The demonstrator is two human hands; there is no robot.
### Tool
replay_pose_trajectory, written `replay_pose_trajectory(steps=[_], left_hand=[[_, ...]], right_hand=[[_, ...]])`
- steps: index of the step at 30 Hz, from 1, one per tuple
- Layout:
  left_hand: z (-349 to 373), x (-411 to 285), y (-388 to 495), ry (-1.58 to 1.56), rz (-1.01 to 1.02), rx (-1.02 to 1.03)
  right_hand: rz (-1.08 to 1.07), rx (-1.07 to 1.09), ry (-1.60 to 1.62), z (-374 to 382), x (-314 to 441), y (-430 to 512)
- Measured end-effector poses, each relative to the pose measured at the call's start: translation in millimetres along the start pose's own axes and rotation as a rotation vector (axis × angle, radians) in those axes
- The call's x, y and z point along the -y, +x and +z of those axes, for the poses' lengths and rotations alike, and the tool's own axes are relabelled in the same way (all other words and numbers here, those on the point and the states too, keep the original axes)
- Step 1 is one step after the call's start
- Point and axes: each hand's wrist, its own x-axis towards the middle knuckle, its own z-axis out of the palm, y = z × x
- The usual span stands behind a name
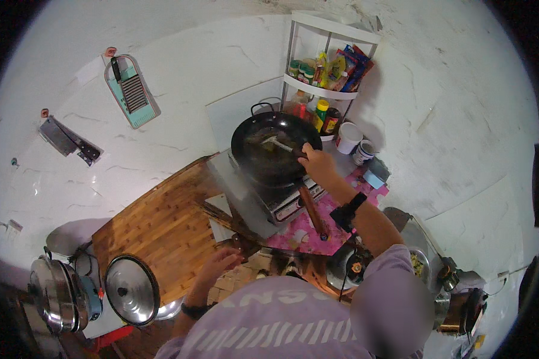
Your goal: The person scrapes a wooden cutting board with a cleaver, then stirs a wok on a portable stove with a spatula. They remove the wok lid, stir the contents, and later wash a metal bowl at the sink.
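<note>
My right hand grips the handle of a metal spatula, whose blade rests inside a black wok. Some oily liquid lies in the wok's bottom. The wok sits on a gas stove, and its wooden handle points towards me. My left hand hovers by the front edge of a wooden cutting board, its fingers loosely spread with nothing visible in them. Just beyond its fingertips lies a dark riveted knife handle; the pale blade is partly covered by a dark strip.
A corner shelf with jars, packets and bottles stands behind the wok. White tubs are to its right. A pot lid and a steel pot stand at left. A cleaver and a grater hang on the wall.
</note>
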Motion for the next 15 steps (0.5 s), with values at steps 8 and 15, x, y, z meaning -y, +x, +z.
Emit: replay_pose_trajectory(steps=[8,15], left_hand=[[-7,6,-10,0.048,-0.026,-0.021],[6,6,-10,0.017,-0.011,-0.002]], right_hand=[[0.135,0.063,-0.047,5,-17,-7],[0.136,0.047,0.09,-36,-31,-54]])
